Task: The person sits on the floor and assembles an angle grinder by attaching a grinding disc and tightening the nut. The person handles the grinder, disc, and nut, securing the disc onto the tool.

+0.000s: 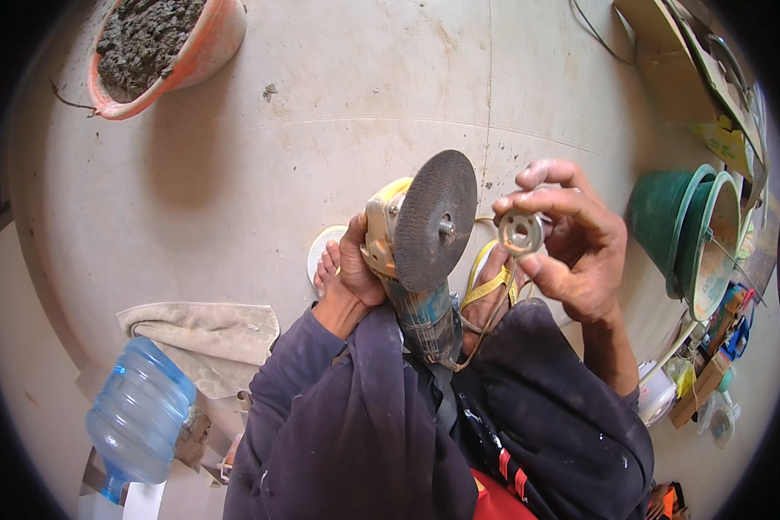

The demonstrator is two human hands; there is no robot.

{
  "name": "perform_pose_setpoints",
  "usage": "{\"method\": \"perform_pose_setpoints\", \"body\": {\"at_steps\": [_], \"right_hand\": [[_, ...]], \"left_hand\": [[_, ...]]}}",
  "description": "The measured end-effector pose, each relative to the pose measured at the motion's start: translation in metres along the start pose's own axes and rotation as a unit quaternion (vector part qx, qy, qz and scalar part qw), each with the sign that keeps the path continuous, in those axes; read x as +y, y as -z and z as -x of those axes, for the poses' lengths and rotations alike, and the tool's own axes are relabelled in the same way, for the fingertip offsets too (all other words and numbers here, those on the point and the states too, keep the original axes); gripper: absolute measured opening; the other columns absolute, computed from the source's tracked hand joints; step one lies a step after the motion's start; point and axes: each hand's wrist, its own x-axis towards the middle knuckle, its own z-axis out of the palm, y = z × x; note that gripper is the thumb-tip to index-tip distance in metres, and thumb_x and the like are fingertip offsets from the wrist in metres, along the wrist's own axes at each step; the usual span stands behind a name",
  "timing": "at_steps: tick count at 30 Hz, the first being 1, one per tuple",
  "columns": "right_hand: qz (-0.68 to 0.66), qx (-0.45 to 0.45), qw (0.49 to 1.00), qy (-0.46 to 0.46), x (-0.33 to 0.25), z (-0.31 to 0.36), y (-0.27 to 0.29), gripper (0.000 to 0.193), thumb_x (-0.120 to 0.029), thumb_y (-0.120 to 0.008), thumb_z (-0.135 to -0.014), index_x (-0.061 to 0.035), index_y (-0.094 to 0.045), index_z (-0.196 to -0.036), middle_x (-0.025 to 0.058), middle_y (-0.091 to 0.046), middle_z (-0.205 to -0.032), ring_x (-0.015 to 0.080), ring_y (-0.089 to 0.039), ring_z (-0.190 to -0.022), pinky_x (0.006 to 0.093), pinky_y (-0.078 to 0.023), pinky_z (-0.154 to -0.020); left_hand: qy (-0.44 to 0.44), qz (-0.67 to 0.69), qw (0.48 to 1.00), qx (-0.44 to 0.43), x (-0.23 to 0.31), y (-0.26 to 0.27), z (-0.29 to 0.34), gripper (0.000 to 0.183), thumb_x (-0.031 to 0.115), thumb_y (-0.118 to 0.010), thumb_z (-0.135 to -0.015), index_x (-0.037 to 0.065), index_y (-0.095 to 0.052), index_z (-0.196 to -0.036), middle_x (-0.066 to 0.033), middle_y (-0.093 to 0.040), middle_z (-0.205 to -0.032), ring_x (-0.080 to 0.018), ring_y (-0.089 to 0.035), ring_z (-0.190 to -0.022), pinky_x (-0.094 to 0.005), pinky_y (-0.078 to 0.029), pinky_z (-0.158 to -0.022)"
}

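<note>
My left hand (358, 270) is closed around the head of an angle grinder (425, 321), whose blue body rests between my thighs. A dark cutting disc (435, 221) sits on the grinder, with the threaded spindle (446, 228) standing bare through its centre. To the right of the disc, my right hand (576, 243) pinches a round metal flange nut (522, 232) between thumb and fingers. The nut is apart from the spindle, and its holed face shows. The grinder's cord (497, 316) runs from its lower end past my right foot.
An orange bucket of wet mortar (225, 39) stands at the far left. Stacked green buckets (667, 227) lie at the right, below a cardboard box (667, 48). A folded cloth (204, 334) and a clear blue water bottle (139, 416) are at my left. Tools and clutter (711, 373) lie at right.
</note>
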Motion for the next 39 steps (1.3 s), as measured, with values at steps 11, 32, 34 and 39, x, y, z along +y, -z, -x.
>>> {"method": "perform_pose_setpoints", "body": {"at_steps": [11,32,34,39], "right_hand": [[0.260,0.006,0.948,0.185,0.023,-0.004,-0.025,0.029,-0.003,-0.084,-0.063,0.0009,-0.061,-0.081,0.0153,-0.050,-0.108,0.0285,-0.066,-0.098,0.0333,-0.056,-0.082],[0.400,0.018,0.898,0.182,0.011,-0.004,-0.036,0.043,-0.005,-0.080,-0.063,0.0008,-0.067,-0.104,0.0142,-0.054,-0.106,0.0212,-0.063,-0.087,0.0293,-0.055,-0.073],[0.402,0.020,0.897,0.184,0.010,-0.004,-0.035,0.043,-0.004,-0.080,-0.063,0.0007,-0.067,-0.103,0.0141,-0.054,-0.105,0.0210,-0.063,-0.087,0.0292,-0.055,-0.072],[0.407,0.023,0.898,0.165,0.006,-0.006,-0.035,0.042,-0.005,-0.082,-0.061,0.0012,-0.067,-0.100,0.0133,-0.057,-0.099,0.0195,-0.064,-0.083,0.0282,-0.055,-0.067]], "left_hand": [[0.007,0.057,0.997,-0.044,0.000,-0.001,-0.003,0.068,0.051,-0.061,-0.082,0.006,-0.048,-0.131,-0.0131,-0.059,-0.122,-0.0267,-0.059,-0.110,-0.0437,-0.049,-0.096],[-0.018,-0.063,0.998,-0.006,0.002,-0.011,0.000,0.075,0.058,-0.056,-0.081,0.007,-0.043,-0.135,-0.0143,-0.056,-0.127,-0.0272,-0.057,-0.113,-0.0437,-0.050,-0.095],[-0.021,-0.076,0.997,-0.007,0.003,-0.013,-0.001,0.077,0.059,-0.056,-0.081,0.007,-0.043,-0.135,-0.0145,-0.056,-0.126,-0.0272,-0.057,-0.113,-0.0438,-0.050,-0.094],[-0.023,-0.091,0.996,-0.012,0.002,-0.008,-0.001,0.078,0.060,-0.056,-0.081,0.006,-0.042,-0.135,-0.0155,-0.055,-0.126,-0.0278,-0.058,-0.113,-0.0446,-0.050,-0.094]]}}
